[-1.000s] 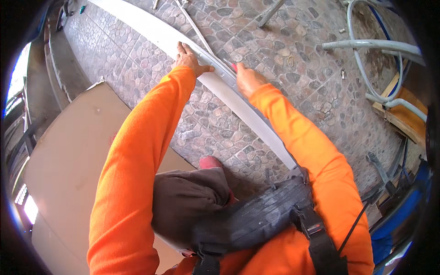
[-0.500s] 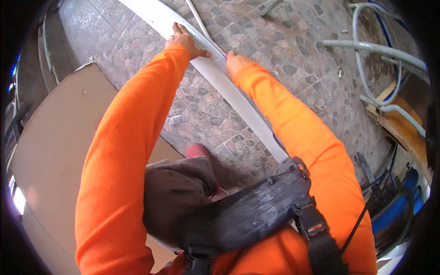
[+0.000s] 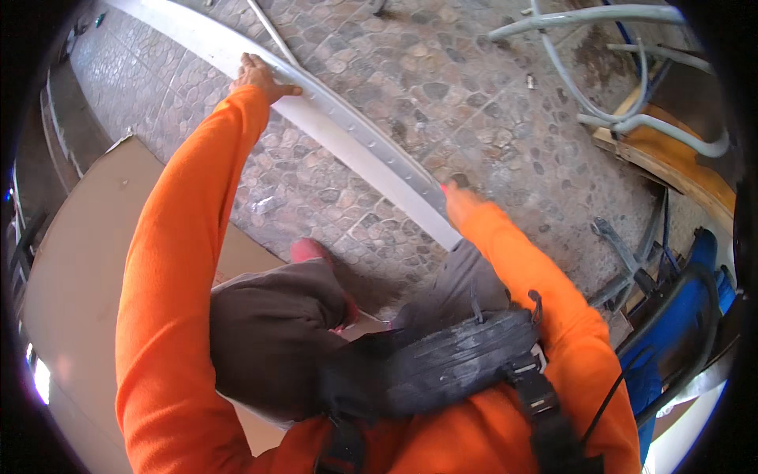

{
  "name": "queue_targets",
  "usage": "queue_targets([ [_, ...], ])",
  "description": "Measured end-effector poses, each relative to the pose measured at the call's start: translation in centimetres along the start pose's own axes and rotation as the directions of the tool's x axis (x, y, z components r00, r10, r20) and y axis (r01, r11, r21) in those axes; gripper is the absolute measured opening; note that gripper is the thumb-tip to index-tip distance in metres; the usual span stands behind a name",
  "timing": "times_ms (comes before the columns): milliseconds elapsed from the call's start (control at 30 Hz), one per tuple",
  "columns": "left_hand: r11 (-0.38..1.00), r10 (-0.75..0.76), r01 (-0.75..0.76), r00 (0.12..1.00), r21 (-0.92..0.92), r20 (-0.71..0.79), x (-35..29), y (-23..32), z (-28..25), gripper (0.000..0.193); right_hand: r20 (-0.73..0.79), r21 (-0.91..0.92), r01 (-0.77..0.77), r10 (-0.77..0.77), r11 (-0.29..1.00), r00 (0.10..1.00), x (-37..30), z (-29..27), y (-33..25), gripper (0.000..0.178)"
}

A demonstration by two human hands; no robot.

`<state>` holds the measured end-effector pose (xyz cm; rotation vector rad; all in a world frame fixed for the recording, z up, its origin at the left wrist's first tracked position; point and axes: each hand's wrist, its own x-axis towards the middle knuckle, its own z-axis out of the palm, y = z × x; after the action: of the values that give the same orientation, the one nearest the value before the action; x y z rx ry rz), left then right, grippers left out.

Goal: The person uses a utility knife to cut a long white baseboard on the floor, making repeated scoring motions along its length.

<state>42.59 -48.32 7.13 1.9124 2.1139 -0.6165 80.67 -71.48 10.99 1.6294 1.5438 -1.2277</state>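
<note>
1. Spanning the waist, a black pouch point(image 3: 462, 355) sits nearest, above the brown trousers.
2. Brown cardboard point(image 3: 95, 261) lies left; something blue point(image 3: 701, 251) (kind unclear) stands right.
3. Right hand point(image 3: 467, 208): fingers curled round a small red object point(image 3: 444, 189), mostly hidden, beside the white strip's near end.
4. Left hand point(image 3: 254, 77): fingers and thumb spread on the white strip point(image 3: 347, 150), which slants across the stone-patterned floor point(image 3: 466, 118).
5. Grey hoses point(image 3: 584, 20) loop at the upper right.
</note>
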Motion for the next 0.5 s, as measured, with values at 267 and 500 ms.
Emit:
queue_targets([
  [267,0.987,-0.036,-0.004,0.966,0.158,0.254,-3.0,3.4,0.0,0.149,-0.196,0.074,0.261,-0.242,0.963,0.95,2.7,-5.8,-3.3,0.023],
  [500,0.998,-0.061,0.058,0.979,0.02,0.196,-3.8,5.6,0.2,0.153,-0.22,0.157,0.393,-0.356,0.906,0.908,8.8,-8.3,-13.1,0.029],
])
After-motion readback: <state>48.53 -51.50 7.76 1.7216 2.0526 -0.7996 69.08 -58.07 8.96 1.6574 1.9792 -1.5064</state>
